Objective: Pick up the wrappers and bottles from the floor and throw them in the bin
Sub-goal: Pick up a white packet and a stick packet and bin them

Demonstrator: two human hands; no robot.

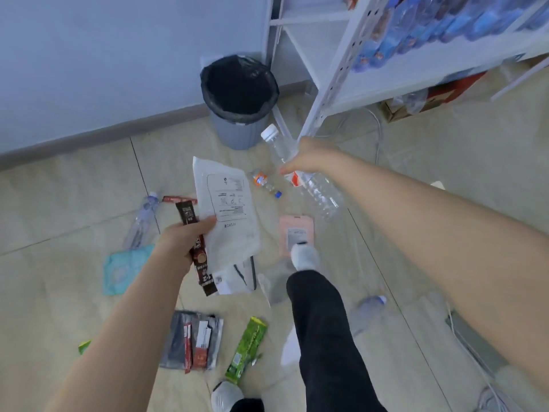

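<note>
Left hand (184, 237): fingers clamped on white mailer (228, 215) and brown sachet (199, 257). Right hand (309, 157): fingers clamped on clear bottle (300, 173), near the bin (237, 126).

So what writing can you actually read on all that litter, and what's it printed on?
"AFE": brown sachet in the left hand, partly covered.
"1+2": same sachet, lower end, likely.
White mailer bag, same hand: printed label, too blurred.
Pink packet, green wrapper, small orange-labelled bottle: print unreadable.
</note>
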